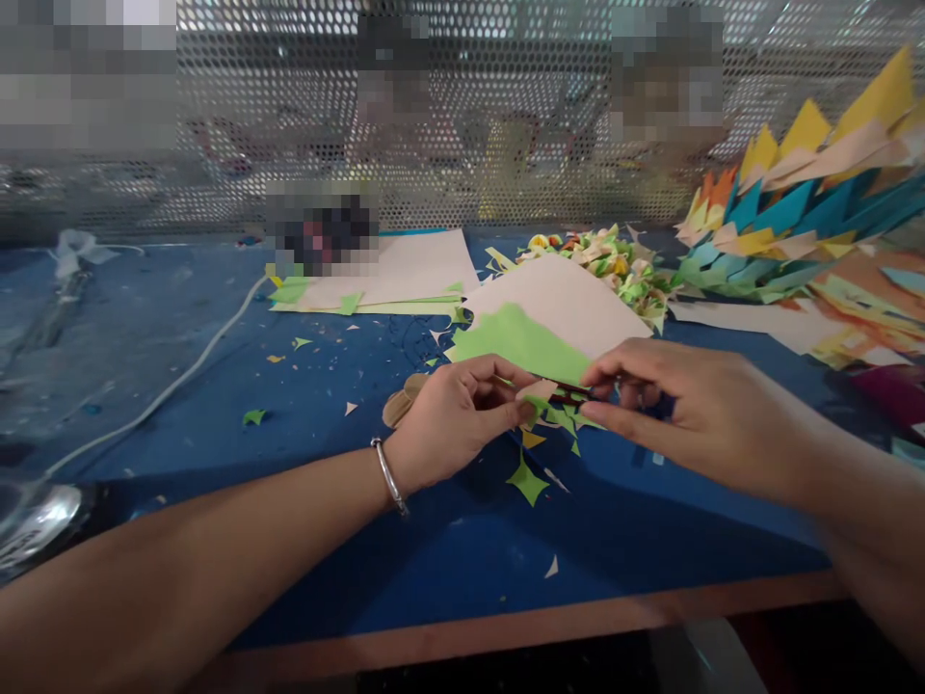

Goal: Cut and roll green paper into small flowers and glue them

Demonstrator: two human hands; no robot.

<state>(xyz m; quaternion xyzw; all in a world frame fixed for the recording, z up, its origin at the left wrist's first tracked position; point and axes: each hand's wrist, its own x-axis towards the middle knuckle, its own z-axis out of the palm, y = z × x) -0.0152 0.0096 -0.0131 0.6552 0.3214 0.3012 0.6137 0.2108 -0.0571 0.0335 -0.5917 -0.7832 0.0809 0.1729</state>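
Above the front middle of the blue table, my left hand [469, 410] is closed, pinching a small piece of pink and green paper [536, 392] between thumb and fingers. My right hand [665, 395] pinches a slim dark tool [570, 392], whose tip reaches the paper; it looks two-armed, but its exact kind is unclear. Beneath and between the hands lie green paper scraps [527, 479]. Just behind them is a large pale sheet with a green part [531, 337]. Tan rounded pieces [405, 400] show partly behind my left hand.
Folded paper pieces stand in yellow and blue layers [809, 207] at the right. A heap of small curled paper pieces [614, 260] and stacked paper sheets [411, 270] lie at the back. A white cable [195, 366] crosses the left side. A perforated metal screen [498, 125] rises behind.
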